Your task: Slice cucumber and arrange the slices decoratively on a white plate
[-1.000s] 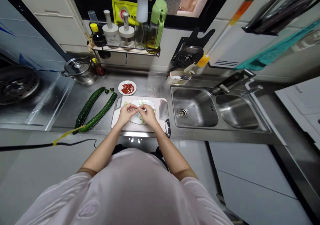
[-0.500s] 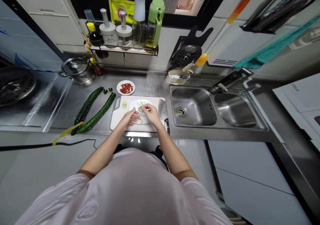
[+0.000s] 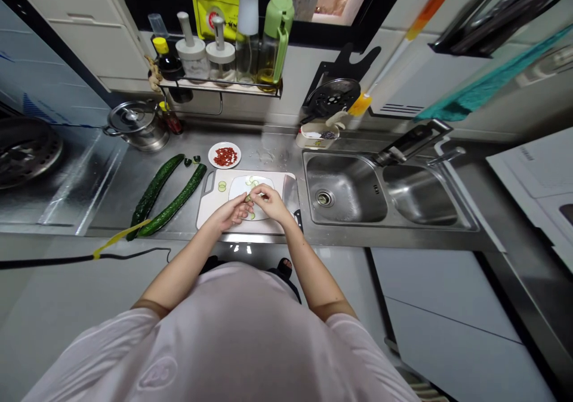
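Over a white plate (image 3: 235, 188) on the cutting board (image 3: 207, 214), both my hands meet at a small cucumber slice (image 3: 248, 198). My left hand (image 3: 231, 213) has its palm turned up, with the slice between thumb and forefinger and the other fingers loosely curled. From the other side, my right hand (image 3: 268, 201) pinches the same slice, its fingers partly hiding it. Pale green cucumber pieces (image 3: 253, 181) lie at the plate's far side, and one more piece (image 3: 252, 216) is near its front. Two thin round slices (image 3: 222, 186) rest on the board's left part.
A knife (image 3: 290, 192) lies along the board's right edge. Left of the board are two long cucumbers (image 3: 172, 210) and small cut ends (image 3: 188, 161). Behind it stands a dish of chopped red pieces (image 3: 225, 155). A double sink (image 3: 344, 193) is at right, a lidded pot (image 3: 136, 126) at left.
My hands have come together. My right hand has moved slightly left and brought the cucumber slice to my left fingertips. The view has shifted a little.
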`<state>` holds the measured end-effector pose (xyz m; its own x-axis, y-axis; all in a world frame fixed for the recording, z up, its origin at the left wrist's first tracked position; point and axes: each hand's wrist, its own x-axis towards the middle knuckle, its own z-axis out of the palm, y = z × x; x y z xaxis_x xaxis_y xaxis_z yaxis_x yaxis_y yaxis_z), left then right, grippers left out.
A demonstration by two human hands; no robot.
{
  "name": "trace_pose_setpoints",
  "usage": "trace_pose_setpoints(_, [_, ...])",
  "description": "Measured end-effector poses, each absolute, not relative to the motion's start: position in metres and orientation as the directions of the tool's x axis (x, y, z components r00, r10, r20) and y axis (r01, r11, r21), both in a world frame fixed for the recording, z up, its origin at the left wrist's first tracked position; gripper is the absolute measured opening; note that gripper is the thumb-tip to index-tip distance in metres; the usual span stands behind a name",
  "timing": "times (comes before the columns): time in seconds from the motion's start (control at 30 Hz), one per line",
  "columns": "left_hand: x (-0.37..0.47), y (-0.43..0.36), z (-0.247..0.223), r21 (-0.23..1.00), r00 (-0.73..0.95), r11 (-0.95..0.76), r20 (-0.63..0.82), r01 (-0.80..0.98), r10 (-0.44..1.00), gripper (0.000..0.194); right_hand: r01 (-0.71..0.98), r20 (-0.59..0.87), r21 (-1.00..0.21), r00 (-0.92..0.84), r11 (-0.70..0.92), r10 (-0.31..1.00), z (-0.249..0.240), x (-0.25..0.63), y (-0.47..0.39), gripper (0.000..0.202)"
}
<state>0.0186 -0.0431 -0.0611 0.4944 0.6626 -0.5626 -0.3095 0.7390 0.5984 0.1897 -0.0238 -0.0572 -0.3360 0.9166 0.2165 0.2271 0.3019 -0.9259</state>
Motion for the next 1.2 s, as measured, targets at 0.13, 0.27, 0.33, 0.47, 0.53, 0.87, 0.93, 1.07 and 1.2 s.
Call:
trace_pose_setpoints(0.13, [0.016, -0.044, -0.062, 0.748, 0.363, 0.618, -0.521, -0.242, 0.772, 0.039, 0.230, 0.240, -0.913, -0.366, 0.338, 0.899, -0.060, 0.192, -0.023, 0.017])
trace_pose_setpoints(0.27, [0.011, -0.042, -0.062, 0.820, 0.262, 0.534, -0.479, -0.209, 0.838, 0.039, 0.268, 0.227, -0.902, -0.369, 0.337, 0.901, -0.062, 0.193, -0.023, 0.017])
trace_pose_setpoints(0.33, [0.009, -0.040, -0.061, 0.837, 0.240, 0.504, -0.455, -0.212, 0.858, 0.039, 0.281, 0.218, -0.900, -0.372, 0.334, 0.902, -0.063, 0.193, -0.023, 0.017])
trace_pose_setpoints(0.47, [0.010, -0.040, -0.059, 0.878, 0.196, 0.435, -0.399, -0.201, 0.896, 0.042, 0.283, 0.219, -0.898, -0.374, 0.336, 0.901, -0.064, 0.193, -0.022, 0.017])
trace_pose_setpoints(0.53, [0.011, -0.040, -0.059, 0.903, 0.167, 0.386, -0.358, -0.190, 0.919, 0.042, 0.281, 0.225, -0.897, -0.374, 0.342, 0.900, -0.065, 0.193, -0.022, 0.016])
trace_pose_setpoints(0.87, [0.013, -0.041, -0.064, 0.980, 0.130, 0.179, -0.167, -0.091, 0.977, 0.034, 0.305, 0.204, -0.896, -0.363, 0.323, 0.909, -0.068, 0.193, -0.022, 0.014])
trace_pose_setpoints(0.93, [0.012, -0.040, -0.064, 0.980, 0.131, 0.176, -0.163, -0.092, 0.978, 0.034, 0.298, 0.207, -0.897, -0.367, 0.325, 0.907, -0.068, 0.192, -0.021, 0.014])
trace_pose_setpoints(1.07, [0.013, -0.040, -0.062, 0.981, 0.132, 0.155, -0.140, -0.114, 0.981, 0.037, 0.281, 0.218, -0.899, -0.377, 0.335, 0.900, -0.068, 0.190, -0.021, 0.014])
trace_pose_setpoints(1.2, [0.014, -0.042, -0.061, 0.986, 0.131, 0.126, -0.111, -0.111, 0.985, 0.041, 0.297, 0.183, -0.905, -0.373, 0.303, 0.910, -0.070, 0.190, -0.021, 0.012])
